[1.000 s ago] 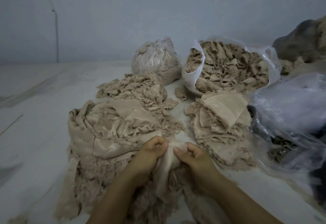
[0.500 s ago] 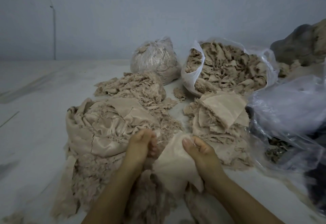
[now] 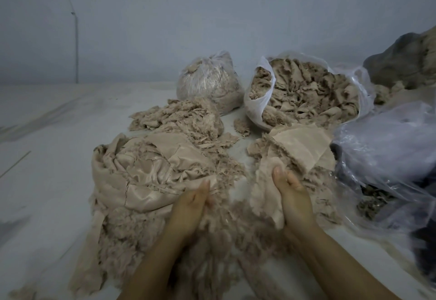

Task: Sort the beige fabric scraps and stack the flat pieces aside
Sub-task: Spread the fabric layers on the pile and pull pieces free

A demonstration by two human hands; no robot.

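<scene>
Flat beige scrap [image 3: 264, 195] hanging pinched in right hand [image 3: 292, 195]; left hand [image 3: 191, 203] fingers straight, digging in tangled pile [image 3: 141, 181]. Risk: frayed threads snagging, scrap crumpling b4 reaching flat stack [image 3: 304, 148].

Two bare hands, left [image 3: 191, 207] and right [image 3: 292, 195], work among three loose heaps of frayed beige fabric scraps [image 3: 151, 177] [image 3: 179, 120] [image 3: 299, 155] and two clear scrap-filled plastic bags [image 3: 210, 82] [image 3: 304, 92].

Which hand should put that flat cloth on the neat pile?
The right hand, probably: it already holds the flat piece beside the stack. The left hand is in the fluffy heap.
</scene>
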